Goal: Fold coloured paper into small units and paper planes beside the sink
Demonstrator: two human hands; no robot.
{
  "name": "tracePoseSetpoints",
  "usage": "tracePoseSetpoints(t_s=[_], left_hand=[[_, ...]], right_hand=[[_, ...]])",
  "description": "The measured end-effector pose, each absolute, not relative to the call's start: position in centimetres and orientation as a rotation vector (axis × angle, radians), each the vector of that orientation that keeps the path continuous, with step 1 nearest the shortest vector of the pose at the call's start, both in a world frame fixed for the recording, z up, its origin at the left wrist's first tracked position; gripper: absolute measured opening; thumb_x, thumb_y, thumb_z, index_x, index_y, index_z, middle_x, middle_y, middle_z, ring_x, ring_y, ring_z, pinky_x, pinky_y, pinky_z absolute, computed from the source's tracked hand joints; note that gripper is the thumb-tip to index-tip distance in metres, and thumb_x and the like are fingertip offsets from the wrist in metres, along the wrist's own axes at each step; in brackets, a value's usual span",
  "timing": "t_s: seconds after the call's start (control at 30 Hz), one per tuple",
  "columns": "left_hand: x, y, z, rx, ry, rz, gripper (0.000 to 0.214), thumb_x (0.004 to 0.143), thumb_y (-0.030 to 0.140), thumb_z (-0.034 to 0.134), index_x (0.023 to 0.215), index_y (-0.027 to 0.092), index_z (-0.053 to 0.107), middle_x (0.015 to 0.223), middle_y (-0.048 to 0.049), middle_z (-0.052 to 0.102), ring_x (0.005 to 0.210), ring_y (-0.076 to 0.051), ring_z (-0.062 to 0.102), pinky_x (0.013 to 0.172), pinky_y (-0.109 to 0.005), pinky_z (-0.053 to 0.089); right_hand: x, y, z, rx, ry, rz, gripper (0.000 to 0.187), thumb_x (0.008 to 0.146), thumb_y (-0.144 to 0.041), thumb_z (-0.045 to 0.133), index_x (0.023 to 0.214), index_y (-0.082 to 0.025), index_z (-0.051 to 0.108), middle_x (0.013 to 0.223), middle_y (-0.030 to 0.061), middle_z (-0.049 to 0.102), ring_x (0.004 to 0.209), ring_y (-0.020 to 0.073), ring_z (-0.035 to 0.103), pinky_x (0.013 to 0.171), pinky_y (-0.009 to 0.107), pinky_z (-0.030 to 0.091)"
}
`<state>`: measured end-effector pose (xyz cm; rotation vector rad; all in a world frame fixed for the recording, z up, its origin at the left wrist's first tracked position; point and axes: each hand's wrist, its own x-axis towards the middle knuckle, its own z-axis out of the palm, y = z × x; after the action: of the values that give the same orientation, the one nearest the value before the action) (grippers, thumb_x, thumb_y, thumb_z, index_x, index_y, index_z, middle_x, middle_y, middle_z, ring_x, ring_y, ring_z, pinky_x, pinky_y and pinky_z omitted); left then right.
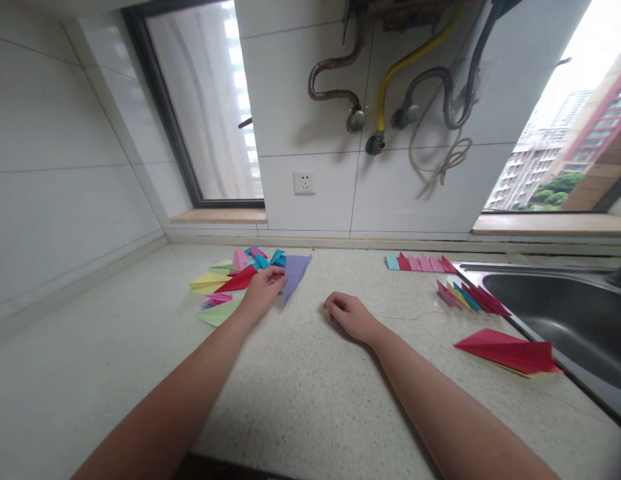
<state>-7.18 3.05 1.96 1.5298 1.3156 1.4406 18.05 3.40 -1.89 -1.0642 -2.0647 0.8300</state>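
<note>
My left hand (pixel 263 290) pinches the edge of a purple folded paper triangle (pixel 294 273) lying on the speckled counter (pixel 300 387). It sits just right of a pile of coloured folded papers (pixel 230 280) in yellow, red, green, pink and blue. My right hand (pixel 351 317) rests on the counter with its fingers curled; a trace of red shows under them, too small to name.
A row of small folded pieces (pixel 420 263) lies near the back wall, another fan of them (pixel 470 297) by the steel sink (pixel 560 307). A red folded paper plane (pixel 510 352) rests at the sink's edge. Wall socket (pixel 304 182), pipes and windows stand behind.
</note>
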Motion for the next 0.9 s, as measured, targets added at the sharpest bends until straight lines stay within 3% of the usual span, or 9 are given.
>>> tracePoseSetpoints(t_s=[0.1, 0.3, 0.5, 0.63, 0.9], left_hand=[[-4.6, 1.6, 0.7, 1.568, 1.268, 1.382, 0.026, 0.078, 0.036, 0.066, 0.094, 0.016, 0.065, 0.086, -0.0057, 0.067, 0.075, -0.017, 0.063, 0.062, -0.026, 0.052], [-3.4, 0.4, -0.9, 1.661, 1.19, 1.395, 0.023, 0.084, 0.035, 0.062, 0.099, 0.018, 0.066, 0.097, -0.006, 0.068, 0.077, -0.017, 0.067, 0.072, -0.031, 0.055], [-3.1, 0.7, -1.3, 1.696, 1.112, 1.476, 0.016, 0.085, 0.028, 0.062, 0.096, 0.017, 0.065, 0.096, -0.0055, 0.067, 0.091, -0.02, 0.068, 0.087, -0.036, 0.055], [-3.2, 0.8, -1.5, 1.783, 1.111, 1.484, 0.014, 0.085, 0.023, 0.061, 0.096, 0.018, 0.066, 0.097, -0.0062, 0.067, 0.094, -0.02, 0.066, 0.087, -0.036, 0.055], [-2.8, 0.3, -1.5, 1.887, 0.969, 1.458, 0.017, 0.086, 0.021, 0.062, 0.101, 0.02, 0.068, 0.103, -0.0066, 0.064, 0.101, -0.019, 0.062, 0.089, -0.035, 0.054]], right_hand=[[18.1, 3.5, -2.1, -1.023, -1.948, 0.854, 0.023, 0.092, -0.035, 0.046, 0.085, -0.018, 0.061, 0.071, 0.0009, 0.063, 0.065, 0.0131, 0.053, 0.064, 0.026, 0.041], [18.1, 3.6, -2.3, -0.861, -1.655, 1.023, 0.027, 0.091, -0.04, 0.05, 0.11, -0.022, 0.052, 0.077, -0.0008, 0.06, 0.054, 0.0104, 0.048, 0.051, 0.023, 0.041], [17.8, 2.6, -1.9, -0.708, -1.647, 1.021, 0.038, 0.089, -0.04, 0.056, 0.124, -0.028, 0.045, 0.096, 0.0015, 0.057, 0.06, 0.0094, 0.051, 0.054, 0.023, 0.045], [17.7, 2.1, -1.8, -0.74, -1.75, 0.882, 0.041, 0.087, -0.034, 0.06, 0.126, -0.028, 0.047, 0.1, 0.0026, 0.056, 0.061, 0.0087, 0.049, 0.055, 0.023, 0.043], [17.7, 1.3, -1.3, -0.825, -1.922, 0.612, 0.033, 0.087, -0.025, 0.059, 0.12, -0.023, 0.054, 0.085, 0.0015, 0.061, 0.064, 0.0115, 0.053, 0.058, 0.024, 0.041]])
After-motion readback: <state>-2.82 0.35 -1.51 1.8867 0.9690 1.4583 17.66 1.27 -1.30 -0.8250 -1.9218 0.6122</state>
